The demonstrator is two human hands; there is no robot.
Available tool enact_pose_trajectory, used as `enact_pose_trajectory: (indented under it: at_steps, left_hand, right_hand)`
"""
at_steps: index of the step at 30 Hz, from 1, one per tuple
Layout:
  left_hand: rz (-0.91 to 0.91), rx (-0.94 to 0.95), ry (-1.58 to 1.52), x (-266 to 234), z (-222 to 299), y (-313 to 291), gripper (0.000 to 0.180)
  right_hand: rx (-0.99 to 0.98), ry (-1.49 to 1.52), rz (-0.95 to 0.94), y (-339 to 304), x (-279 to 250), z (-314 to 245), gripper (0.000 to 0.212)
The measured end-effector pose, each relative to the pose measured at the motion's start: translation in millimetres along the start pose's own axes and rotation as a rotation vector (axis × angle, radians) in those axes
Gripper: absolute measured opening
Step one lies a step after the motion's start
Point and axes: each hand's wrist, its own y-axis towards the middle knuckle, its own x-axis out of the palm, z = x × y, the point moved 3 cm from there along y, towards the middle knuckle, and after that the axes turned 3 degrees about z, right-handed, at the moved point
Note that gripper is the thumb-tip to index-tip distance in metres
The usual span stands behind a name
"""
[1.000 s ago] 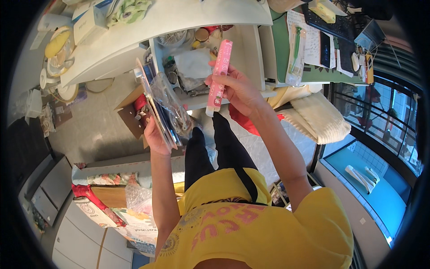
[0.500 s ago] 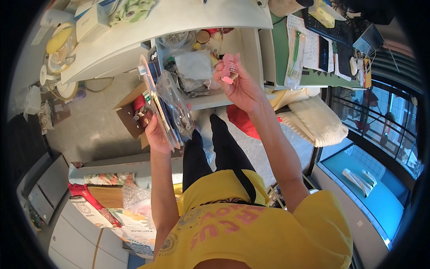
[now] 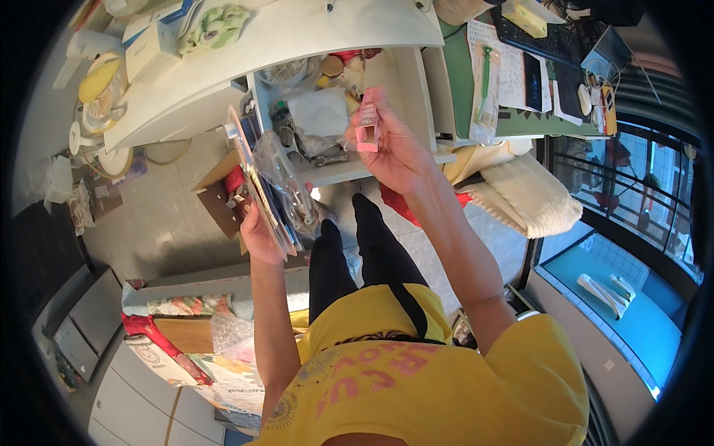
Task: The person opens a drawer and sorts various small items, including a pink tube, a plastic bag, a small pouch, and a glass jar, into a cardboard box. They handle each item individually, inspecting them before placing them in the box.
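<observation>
Over the pulled-out white drawer [image 3: 413,89], my right hand [image 3: 402,154] grips a small pink box [image 3: 367,123] whose near end gapes. In my left hand [image 3: 260,236] is an upright bundle of flat packets [image 3: 259,178], held closed from below, left of the drawer. Against the bundle lies a clear plastic bag [image 3: 286,182] with metallic-looking pieces in it; I cannot make out what they are. Inside the drawer are a pale plastic packet [image 3: 318,113], a round tin [image 3: 332,66], a wrench-like metal tool [image 3: 330,159] and other small items.
A cardboard box [image 3: 216,201] with red things stands on the floor at left. White desktop [image 3: 297,30] spans the far side. To the right, a green desk [image 3: 465,82] bears papers, a phone [image 3: 533,82] and a keyboard. Folded cream fabric [image 3: 524,197] lies below it.
My right hand has turned the pink box, so its open end now faces me, and moved slightly left. My left hand keeps holding the bundle. The whole view has shifted a little.
</observation>
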Motion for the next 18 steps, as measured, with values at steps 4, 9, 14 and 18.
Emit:
enact_pose_trajectory:
  at_steps: [4,9,14,18]
  left_hand:
    - [-0.066,0.008,-0.028,7.3,-2.3,-2.0,0.055]
    - [-0.104,-0.004,-0.029,9.6,-4.9,-1.8,0.055]
    - [-0.122,-0.003,-0.057,6.1,-5.3,1.8,0.052]
    - [-0.190,-0.005,-0.130,18.6,-10.2,7.8,0.048]
  right_hand:
    - [-0.088,-0.114,0.038,-3.9,2.7,0.8,0.017]
    - [-0.138,-0.230,0.141,-13.0,6.9,0.0,0.020]
    - [-0.099,-0.202,-0.080,-10.3,-5.5,-5.1,0.018]
    - [-0.146,-0.433,0.092,-16.9,-31.0,-22.4,0.029]
